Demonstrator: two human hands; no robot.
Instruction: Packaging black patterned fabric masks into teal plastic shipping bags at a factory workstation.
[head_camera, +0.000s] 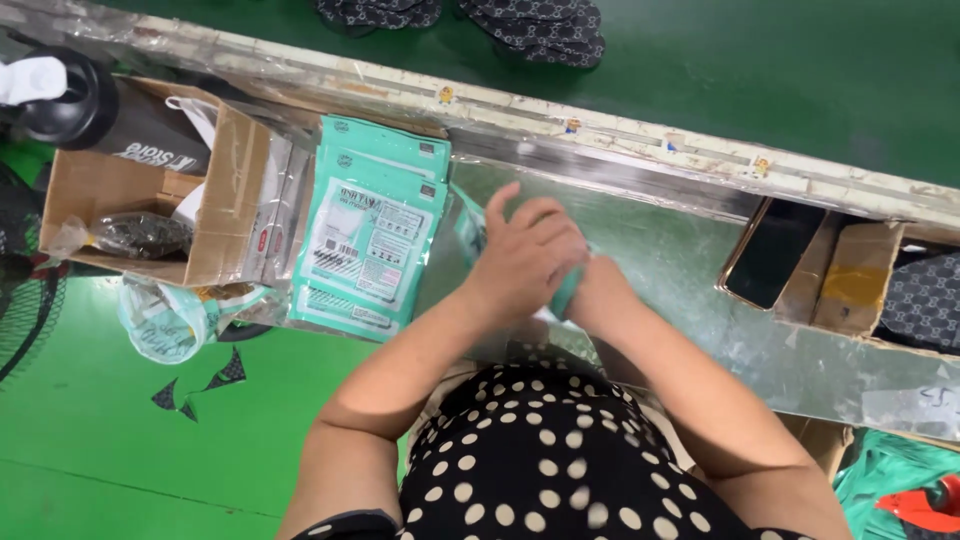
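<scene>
Near edge of the metal worktop (700, 270): left hand (525, 262) folded over the right hand (590, 290), both closed around a teal packet (566, 292), mostly hidden, pressed between palms as if to flatten it. Just left, a stack of glossy teal pouches (370, 230), flat, overlapping. At the left end, an open cardboard box (150, 200). Far right, a dark phone (772, 252) leaning in a tray.

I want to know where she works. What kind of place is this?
Probably a factory packing line: a long metal workbench, a stack of teal printed plastic packets, an open brown cardboard box and a green painted floor.
</scene>
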